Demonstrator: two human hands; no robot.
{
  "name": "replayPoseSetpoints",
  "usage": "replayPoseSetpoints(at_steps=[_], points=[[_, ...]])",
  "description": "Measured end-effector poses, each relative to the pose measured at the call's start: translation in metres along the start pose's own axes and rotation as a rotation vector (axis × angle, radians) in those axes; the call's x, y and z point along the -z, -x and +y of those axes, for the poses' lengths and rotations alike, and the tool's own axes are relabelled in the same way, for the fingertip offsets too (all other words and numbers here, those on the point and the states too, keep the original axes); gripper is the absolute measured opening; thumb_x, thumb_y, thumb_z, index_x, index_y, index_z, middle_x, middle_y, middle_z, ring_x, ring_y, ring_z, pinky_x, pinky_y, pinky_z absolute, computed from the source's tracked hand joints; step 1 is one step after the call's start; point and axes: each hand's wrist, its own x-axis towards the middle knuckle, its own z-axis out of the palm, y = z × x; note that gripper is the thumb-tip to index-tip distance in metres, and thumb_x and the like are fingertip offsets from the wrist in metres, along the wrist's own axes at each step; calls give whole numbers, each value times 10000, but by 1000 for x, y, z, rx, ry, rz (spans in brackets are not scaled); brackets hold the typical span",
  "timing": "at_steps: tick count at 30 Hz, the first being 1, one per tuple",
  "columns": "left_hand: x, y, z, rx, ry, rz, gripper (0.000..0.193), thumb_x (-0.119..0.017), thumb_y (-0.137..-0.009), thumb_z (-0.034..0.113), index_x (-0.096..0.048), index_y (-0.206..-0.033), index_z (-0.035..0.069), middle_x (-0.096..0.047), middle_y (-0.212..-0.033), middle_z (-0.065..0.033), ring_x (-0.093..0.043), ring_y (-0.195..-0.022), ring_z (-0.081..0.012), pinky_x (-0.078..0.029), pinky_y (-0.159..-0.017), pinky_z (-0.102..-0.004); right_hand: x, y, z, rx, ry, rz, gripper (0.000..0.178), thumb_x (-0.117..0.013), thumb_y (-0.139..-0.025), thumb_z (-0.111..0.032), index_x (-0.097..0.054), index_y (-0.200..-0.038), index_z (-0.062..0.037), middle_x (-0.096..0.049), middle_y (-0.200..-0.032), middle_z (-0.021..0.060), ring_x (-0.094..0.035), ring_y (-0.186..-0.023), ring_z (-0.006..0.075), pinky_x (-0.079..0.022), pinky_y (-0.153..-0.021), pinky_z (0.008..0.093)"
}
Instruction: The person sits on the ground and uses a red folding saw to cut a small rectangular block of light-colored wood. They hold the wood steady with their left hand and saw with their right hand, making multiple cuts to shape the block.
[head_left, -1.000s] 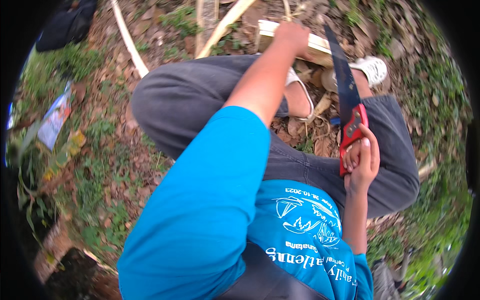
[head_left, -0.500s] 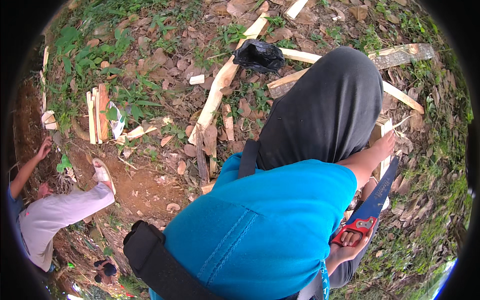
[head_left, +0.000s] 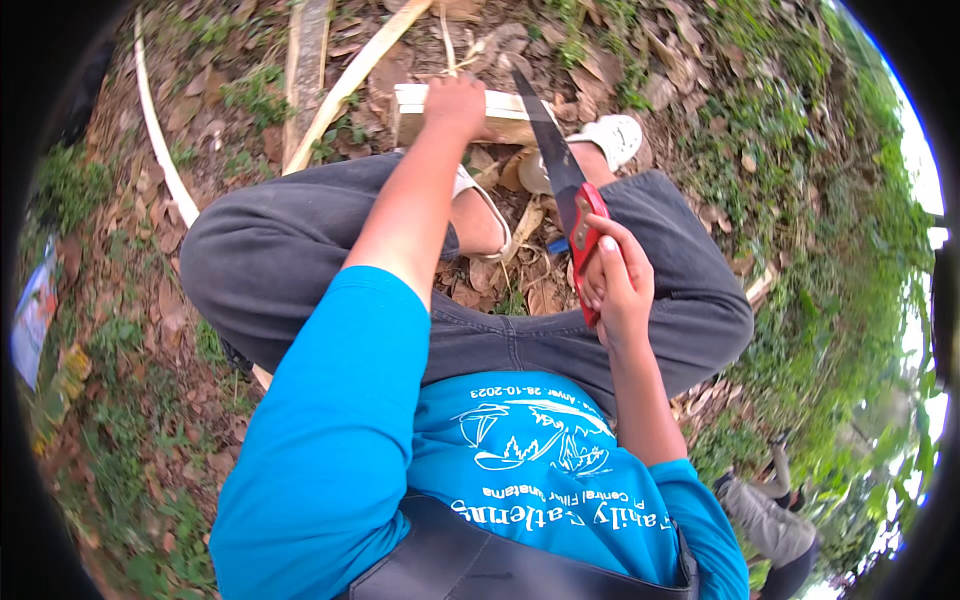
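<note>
Beyond my bent knees, a pale squared piece of wood (head_left: 510,127) lies crosswise near my feet. My left hand (head_left: 457,106) grips it from above near its left end, fingers closed over the far side. In my right hand (head_left: 618,280) is a hand saw (head_left: 566,172) with a dark blade and a red handle, the fingers wrapped round the grip. The blade points up and away, passing over the wood's right end. Whether its teeth touch the wood I cannot tell.
Long pale wooden strips (head_left: 360,72) lie at the far left on leaf-covered ground, with a curved strip (head_left: 158,130) farther left. My white shoes (head_left: 612,140) are close to the wood and blade. Another person (head_left: 770,520) is at the lower right.
The view has swung right, from the ground at my left to my lap and both hands. The saw now points away past the wood, and my left hand stays on the wood.
</note>
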Motion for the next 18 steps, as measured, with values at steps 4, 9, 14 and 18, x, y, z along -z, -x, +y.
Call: replayPoseSetpoints(at_steps=[4,9,14,18], points=[[-1,0,-5,13,42,-75,1022,-823,-659,778,-597,-1382,92,-647,-1375,-93,-617,-1274,-296,-419,-1087,-490,-1,-3,0,-28,-26,17,280,-519,-1084,-128,-650,-1295,1,-438,-639,-111,-343,-509,-27,-258,-458,200],[-6,0,-6,-4,82,9,1045,-794,-647,814,-599,-1383,98,-672,-1324,-142,-618,-1263,-327,-440,-1087,-494,3,8,-8,10,-31,23,276,-521,-1078,-115,-662,-1290,-8,-487,-717,-102,-368,-558,-30,-269,-494,188],[-8,12,-3,-62,75,103,1038,-804,-647,796,-586,-1388,102,-661,-1325,-143,-605,-1276,-329,-430,-1098,-496,0,28,3,69,72,17,283,-523,-1079,-112,-656,-1305,-5,-508,-773,-86,-372,-584,-27,-273,-508,182],[-3,16,4,-10,25,112,1007,-811,-666,764,-583,-1383,95,-643,-1341,-156,-599,-1281,-336,-440,-1097,-500,0,34,10,60,-56,15,293,-529,-1084,-125,-652,-1324,-11,-512,-773,-87,-371,-587,-28,-276,-511,183]])
